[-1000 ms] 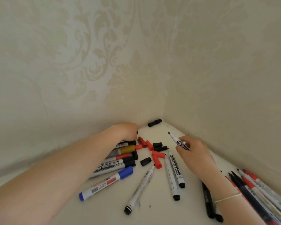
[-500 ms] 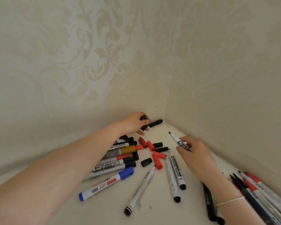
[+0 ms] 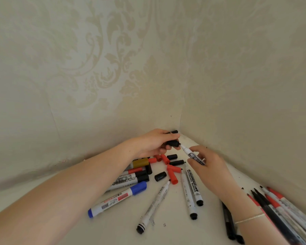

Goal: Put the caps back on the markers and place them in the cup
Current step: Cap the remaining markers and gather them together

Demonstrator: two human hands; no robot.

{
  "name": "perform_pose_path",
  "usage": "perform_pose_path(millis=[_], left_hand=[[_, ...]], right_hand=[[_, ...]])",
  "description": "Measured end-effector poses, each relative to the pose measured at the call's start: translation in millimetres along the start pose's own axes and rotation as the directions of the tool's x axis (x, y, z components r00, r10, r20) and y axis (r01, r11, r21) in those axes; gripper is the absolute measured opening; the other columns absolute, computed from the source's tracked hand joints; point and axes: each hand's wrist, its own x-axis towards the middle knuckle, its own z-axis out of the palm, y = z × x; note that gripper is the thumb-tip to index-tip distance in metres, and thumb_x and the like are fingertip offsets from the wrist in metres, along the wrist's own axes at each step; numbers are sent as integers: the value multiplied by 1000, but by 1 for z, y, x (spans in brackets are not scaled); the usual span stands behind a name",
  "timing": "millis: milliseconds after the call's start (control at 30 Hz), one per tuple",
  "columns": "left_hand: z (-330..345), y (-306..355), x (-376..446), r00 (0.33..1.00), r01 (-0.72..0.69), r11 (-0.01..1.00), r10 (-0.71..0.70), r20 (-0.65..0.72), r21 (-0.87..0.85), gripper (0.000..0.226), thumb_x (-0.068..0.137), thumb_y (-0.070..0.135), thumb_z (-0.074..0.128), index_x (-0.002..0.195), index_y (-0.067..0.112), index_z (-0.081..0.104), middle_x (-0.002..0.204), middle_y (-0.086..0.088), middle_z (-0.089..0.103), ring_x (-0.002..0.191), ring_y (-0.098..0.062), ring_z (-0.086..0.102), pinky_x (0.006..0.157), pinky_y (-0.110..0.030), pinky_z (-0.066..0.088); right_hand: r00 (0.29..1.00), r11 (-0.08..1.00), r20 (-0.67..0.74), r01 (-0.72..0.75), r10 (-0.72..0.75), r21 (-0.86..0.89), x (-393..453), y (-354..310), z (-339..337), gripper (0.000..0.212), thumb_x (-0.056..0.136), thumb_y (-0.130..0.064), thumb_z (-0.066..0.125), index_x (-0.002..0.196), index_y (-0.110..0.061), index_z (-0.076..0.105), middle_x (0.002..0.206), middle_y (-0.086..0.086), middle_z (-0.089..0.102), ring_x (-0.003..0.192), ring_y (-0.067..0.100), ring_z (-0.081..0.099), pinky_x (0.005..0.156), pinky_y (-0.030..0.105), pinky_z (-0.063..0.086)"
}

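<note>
On a white desk (image 3: 113, 232) set into a wallpapered corner, an uncapped marker (image 3: 154, 206) lies nearest, its tip toward the far corner, with a blue-capped marker (image 3: 117, 199) just to its left and two more uncapped ones (image 3: 192, 190) to its right. Along the desk's right edge lies a bundle of thin red and black pens (image 3: 276, 209). Farther in, capped markers (image 3: 131, 177) are stacked beside the left forearm, and loose red caps (image 3: 171, 174) and black caps (image 3: 160, 176) are scattered mid-desk. Above these, the right hand (image 3: 208, 168) grips a white marker (image 3: 193, 155), tip pointing to the far corner. The left hand (image 3: 154, 144) pinches a black cap (image 3: 172, 143) with curled fingers, its mouth right at the marker's tip. Another black piece (image 3: 174, 132) shows just behind the left hand, deep in the corner. No cup is in view.
</note>
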Motion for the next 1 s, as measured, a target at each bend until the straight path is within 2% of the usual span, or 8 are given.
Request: perform_pose_path(millis=[200,333,433,533,700,833,933,1000], left_hand=[[3,2,-4,999,-16,1000,15,-36,-13,18,96,25,58,93,8,64,79,-1,64,58,-4,46,53,-17,38],[7,3,-7,999,-14,994,20,-49,111,16,95,23,60,100,8,65,81,3,60,65,-5,48,59,-18,41],[13,4,-10,1000,-14,988,18,-24,156,13,95,20,59,100,10,65,86,1,61,69,-5,53,61,-16,45],[20,6,-12,1000,-7,991,6,3,134,11,97,19,56,98,10,62,86,0,64,69,-5,58,58,-14,48],[23,9,-13,999,26,973,-15,-52,229,18,99,26,52,97,9,59,74,-4,67,58,-7,60,55,-18,49],[23,10,-14,996,31,993,-20,-88,118,22,99,26,53,105,7,61,81,-5,67,60,-6,61,57,-17,51],[23,9,-15,998,32,999,-34,-58,-45,20,97,22,57,109,6,62,89,-6,68,70,-9,65,67,-20,56],[23,9,-16,998,18,998,-21,-54,-58,15,96,19,58,104,6,63,87,-6,69,72,-10,66,73,-22,58]], right_hand=[[1000,1000,-9,-5,5,1,2,2,1,23,92,-24,57,110,-38,59,76,-6,59,57,11,50,58,30,46],[1000,998,22,-4,5,-69,1,2,1,25,93,-27,56,112,-41,58,75,-9,60,50,7,47,52,23,39],[1000,998,6,10,-10,-63,0,-1,2,25,93,-31,55,115,-41,59,79,-14,61,58,4,51,57,20,39],[1000,999,-21,6,-7,-44,-1,-2,2,26,94,-33,54,119,-37,58,83,-15,59,69,6,57,64,26,47],[998,999,-61,14,-16,-34,-2,-2,2,20,92,-32,57,111,-39,57,89,-13,60,76,8,58,72,31,50],[996,999,-78,48,-48,-6,-3,-4,3,31,93,-30,57,120,-45,58,91,-19,60,85,5,57,76,27,49],[996,997,-57,71,-72,-16,-3,-3,5,37,95,-28,53,126,-48,54,110,-17,63,97,6,57,81,26,48],[995,996,-50,83,-85,-35,-3,-3,5,38,96,-28,51,128,-48,52,116,-17,62,101,6,57,83,28,49]])
